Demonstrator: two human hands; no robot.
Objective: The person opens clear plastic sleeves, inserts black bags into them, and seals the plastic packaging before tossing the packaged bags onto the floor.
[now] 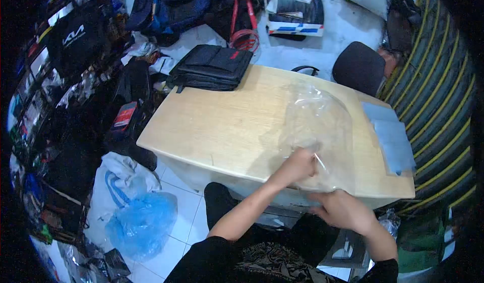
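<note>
1. Clock face centred on the table (217, 126), 12 at the far side
2. Clear plastic film (322, 124) lies over the table from about 1 to 5 o'clock; long axis runs roughly 12 to 6, rounded far end pointing toward 12, near end at the hands
3. Film is thin, see-through, glossy and wrinkled, with white glints along its folds; wood shows through
4. Left hand (300, 165): fingers curled closed, gripping the film near its near end
5. Right hand (340, 210): at 5 o'clock, just beside the film's near edge; fingers bent but blurred, cannot tell whether they grip
6. Tabletop: pale, smooth, wood-grained, edges gently curved
7. Black bags (214, 66) at 11 o'clock: stacked, flat, fabric-like, roughly rectangular
8. Blue-grey sheets (390, 136) at 3 o'clock: thin, flat, overlapping
9. Blue plastic bag (141, 225) at 8 o'clock, on the floor: crumpled, translucent
</note>
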